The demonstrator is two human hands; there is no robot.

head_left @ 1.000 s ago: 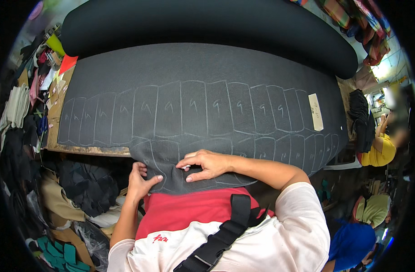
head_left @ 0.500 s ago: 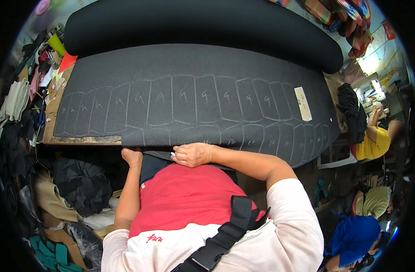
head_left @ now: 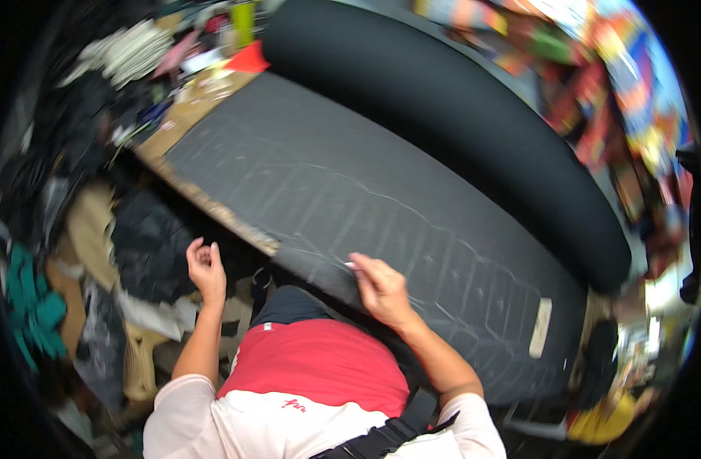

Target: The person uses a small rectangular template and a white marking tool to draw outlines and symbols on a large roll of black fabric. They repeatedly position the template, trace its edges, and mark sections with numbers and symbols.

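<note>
A wide sheet of dark grey fabric (head_left: 304, 138) lies over the table, marked with rows of pale chalk outlines. Over the sheet's near edge is my right hand (head_left: 382, 291), its fingers closed on a small white piece of chalk (head_left: 350, 265). My left hand (head_left: 206, 269) is raised off the fabric, left of its near corner. Its fingers are loosely bent and apart, with nothing visible in them. A pale paper strip (head_left: 541, 329) rests on the sheet toward the right end.
A thick roll of black fabric (head_left: 457, 130) runs along the table's far side. The worn wooden table edge (head_left: 213, 205) shows at the left, with a red piece (head_left: 248, 58) at its far corner. Heaped scraps (head_left: 148, 245) fill the left side. A person in yellow (head_left: 601, 419) is at the lower right.
My left hand has let go of the fabric's edge and moved left, away from it. The right hand has moved right and over the sheet with the chalk. The view has turned and blurred.
</note>
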